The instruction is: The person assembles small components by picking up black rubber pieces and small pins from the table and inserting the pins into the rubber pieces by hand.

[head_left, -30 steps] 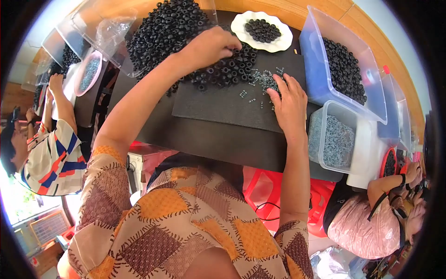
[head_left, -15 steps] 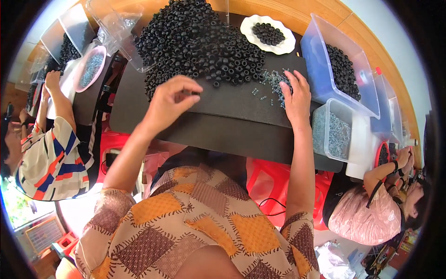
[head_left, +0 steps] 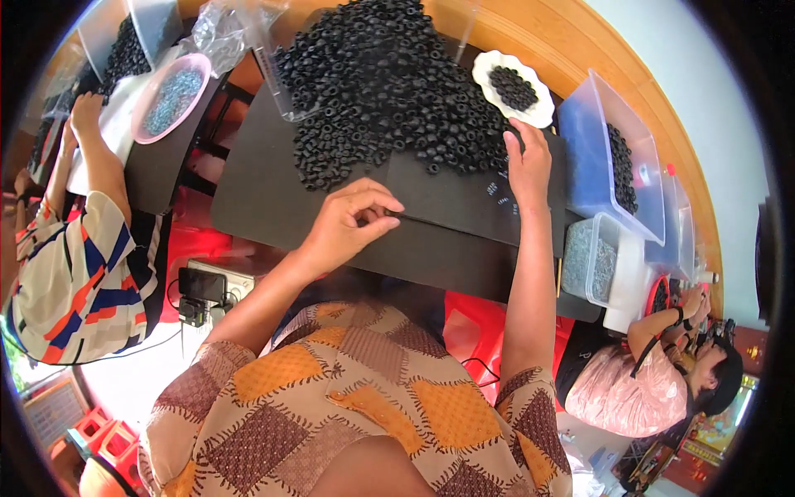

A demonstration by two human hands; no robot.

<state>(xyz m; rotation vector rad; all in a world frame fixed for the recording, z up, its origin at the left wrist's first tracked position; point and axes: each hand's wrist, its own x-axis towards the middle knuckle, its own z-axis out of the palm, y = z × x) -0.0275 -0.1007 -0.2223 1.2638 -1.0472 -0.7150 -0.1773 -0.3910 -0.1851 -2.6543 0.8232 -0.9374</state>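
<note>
My left hand [head_left: 352, 222] hovers over the front part of the black table [head_left: 273, 199], thumb and forefinger pinched. A small dark part shows at its fingertips, mostly hidden by them. My right hand [head_left: 528, 166] is over the right side of the table, just below a white scalloped plate [head_left: 543, 111] holding black parts. Its thumb and fingers are apart, and nothing shows between them. Beside it lie a few tiny pale coil-like pieces [head_left: 500, 197]; the hand hides others. Beyond both hands spreads a large heap of black ring-shaped parts [head_left: 364, 83].
At the right stand a clear bluish bin [head_left: 584, 141] with black parts and a smaller tub [head_left: 580, 253] of pale pieces. A pink bowl [head_left: 199, 103] is at far left. Another person in a patterned top [head_left: 91, 273] sits left, and one in pink [head_left: 629, 377] sits right.
The whole view has shifted. My left hand has drawn away from the heap toward the table's front, still pinched. My right hand now appears nearer the plate, covering more of the pale pieces.
</note>
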